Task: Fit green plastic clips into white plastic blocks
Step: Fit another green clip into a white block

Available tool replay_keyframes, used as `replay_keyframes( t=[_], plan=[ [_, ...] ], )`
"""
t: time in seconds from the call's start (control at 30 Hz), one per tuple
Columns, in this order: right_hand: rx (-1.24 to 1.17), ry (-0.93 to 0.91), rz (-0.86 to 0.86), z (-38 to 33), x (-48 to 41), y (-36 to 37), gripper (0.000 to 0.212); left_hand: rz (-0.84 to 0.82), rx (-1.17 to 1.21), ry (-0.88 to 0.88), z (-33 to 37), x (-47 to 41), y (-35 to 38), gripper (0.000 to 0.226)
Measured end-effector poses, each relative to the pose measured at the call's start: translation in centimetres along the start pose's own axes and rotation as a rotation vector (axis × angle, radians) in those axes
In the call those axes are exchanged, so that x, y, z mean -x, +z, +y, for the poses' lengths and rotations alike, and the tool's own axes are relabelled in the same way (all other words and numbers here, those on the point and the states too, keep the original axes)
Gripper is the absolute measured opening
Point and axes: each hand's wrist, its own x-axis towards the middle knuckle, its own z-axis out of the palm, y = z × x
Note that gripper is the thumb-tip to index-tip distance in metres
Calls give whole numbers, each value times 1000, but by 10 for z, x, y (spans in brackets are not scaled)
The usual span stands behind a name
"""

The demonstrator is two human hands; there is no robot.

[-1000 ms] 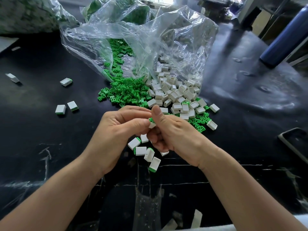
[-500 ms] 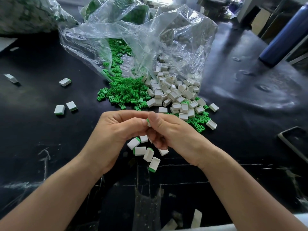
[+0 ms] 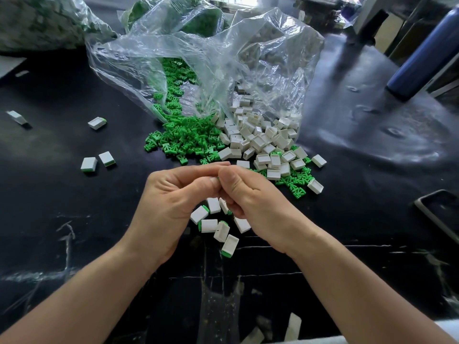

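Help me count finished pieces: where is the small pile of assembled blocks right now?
In the head view, the assembled blocks lie on the black table near centre, partly beneath and between the left hand and right hand.

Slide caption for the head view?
Left hand and right hand pinch a half-hidden green-edged part over clipped white plastic blocks, near green plastic clips.

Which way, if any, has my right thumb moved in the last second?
Yes, slightly: right thumb drew back toward you, away from the white block behind it.
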Motion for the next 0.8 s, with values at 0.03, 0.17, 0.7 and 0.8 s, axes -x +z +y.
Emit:
replay_keyframes(
  t=[0.03,0.17,0.7,0.8],
  plan=[
    [12,7,12,0,0,0,36,-1,1,6,0,0,1,20],
    [53,20,59,3,-1,4,36,13,14,19,-2,1,3,22],
    [-355,191,-36,-3,-1,-12,42,-57,-10,-17,-5,-1,1,30],
    [-361,232,-49,-2,-1,-13,46,-22,-103,-12,-5,-2,1,26]
  ],
)
